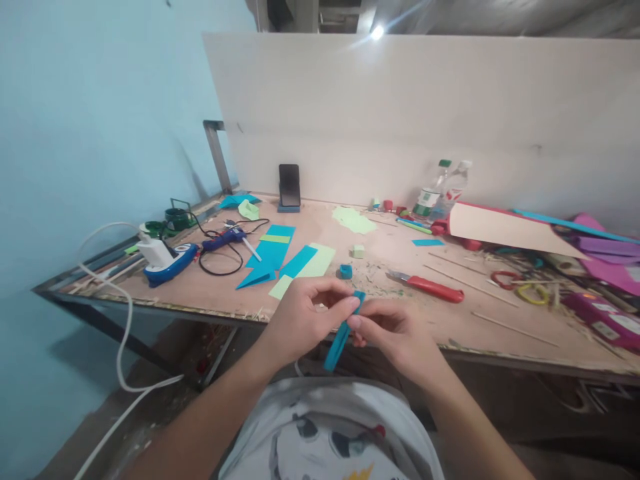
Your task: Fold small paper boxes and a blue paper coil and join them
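Note:
A narrow folded strip of blue paper (pixel 337 348) slants between my two hands, just off the table's front edge. My left hand (pixel 313 310) pinches its upper part between thumb and fingers. From the other side, my right hand (pixel 393 330) grips the strip near its middle, so both thumbs lie close together on it. Its lower end sticks out freely towards my body. Just beyond my hands stand a small blue paper cube (pixel 345 271) and a pale green cube (pixel 358 251). Blue paper sheets (pixel 273 248) and pale green paper (pixel 320 261) lie past my left hand.
A utility knife with a red handle (pixel 435 289) lies right of my hands, near thin wooden sticks (pixel 470 285). At left are a blue glue gun (pixel 225 239) and a power strip (pixel 173 265). A phone (pixel 289 185) and plastic bottles (pixel 434 190) stand along the back board.

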Motion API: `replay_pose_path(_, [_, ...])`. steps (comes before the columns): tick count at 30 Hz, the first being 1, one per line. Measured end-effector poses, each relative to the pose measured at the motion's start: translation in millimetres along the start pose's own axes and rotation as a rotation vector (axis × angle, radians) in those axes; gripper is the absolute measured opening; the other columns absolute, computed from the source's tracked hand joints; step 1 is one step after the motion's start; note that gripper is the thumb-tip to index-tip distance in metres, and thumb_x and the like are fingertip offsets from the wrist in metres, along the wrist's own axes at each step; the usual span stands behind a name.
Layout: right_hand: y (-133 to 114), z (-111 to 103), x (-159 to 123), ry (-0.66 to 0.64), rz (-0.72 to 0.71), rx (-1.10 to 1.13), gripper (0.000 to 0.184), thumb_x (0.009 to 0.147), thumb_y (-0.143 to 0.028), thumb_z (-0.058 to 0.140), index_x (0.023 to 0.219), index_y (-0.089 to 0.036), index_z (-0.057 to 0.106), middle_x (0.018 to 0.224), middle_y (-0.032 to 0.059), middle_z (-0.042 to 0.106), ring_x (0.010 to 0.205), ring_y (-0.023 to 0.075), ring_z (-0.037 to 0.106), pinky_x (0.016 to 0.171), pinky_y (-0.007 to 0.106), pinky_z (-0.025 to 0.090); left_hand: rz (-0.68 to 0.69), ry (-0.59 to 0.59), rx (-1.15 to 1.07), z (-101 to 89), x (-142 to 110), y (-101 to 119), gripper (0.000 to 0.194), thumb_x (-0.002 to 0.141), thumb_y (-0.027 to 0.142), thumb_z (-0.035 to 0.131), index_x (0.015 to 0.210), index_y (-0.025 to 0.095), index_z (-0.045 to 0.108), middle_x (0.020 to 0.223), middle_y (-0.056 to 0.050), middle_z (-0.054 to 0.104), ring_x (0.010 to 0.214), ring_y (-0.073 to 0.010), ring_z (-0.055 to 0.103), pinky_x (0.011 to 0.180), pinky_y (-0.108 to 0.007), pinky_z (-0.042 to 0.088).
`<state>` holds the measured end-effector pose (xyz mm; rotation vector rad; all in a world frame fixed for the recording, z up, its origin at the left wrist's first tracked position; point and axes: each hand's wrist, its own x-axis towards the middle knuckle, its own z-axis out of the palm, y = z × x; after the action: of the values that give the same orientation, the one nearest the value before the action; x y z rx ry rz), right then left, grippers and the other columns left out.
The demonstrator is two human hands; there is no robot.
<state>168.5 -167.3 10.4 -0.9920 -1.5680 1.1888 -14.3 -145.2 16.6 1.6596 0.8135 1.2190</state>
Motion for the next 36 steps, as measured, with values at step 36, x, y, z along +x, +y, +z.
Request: replay_pose_path(36, [2, 15, -28, 0.237, -0.049, 0.112, 0.015, 0.085, -0.034, 0.085, 0.077, -0.021, 0.081, 0.063, 0.0025, 0.077, 0.054, 0.0166, 0.075, 0.053, 0.024, 0.066, -0.169, 0.025, -0.113, 3.4, -31, -9, 0.008, 0.085, 0.025, 0.081, 0.083, 0.017, 0.080, 0.081, -0.004, 0.081, 0.076, -0.0178, 0.075, 0.072, -0.026, 0.061])
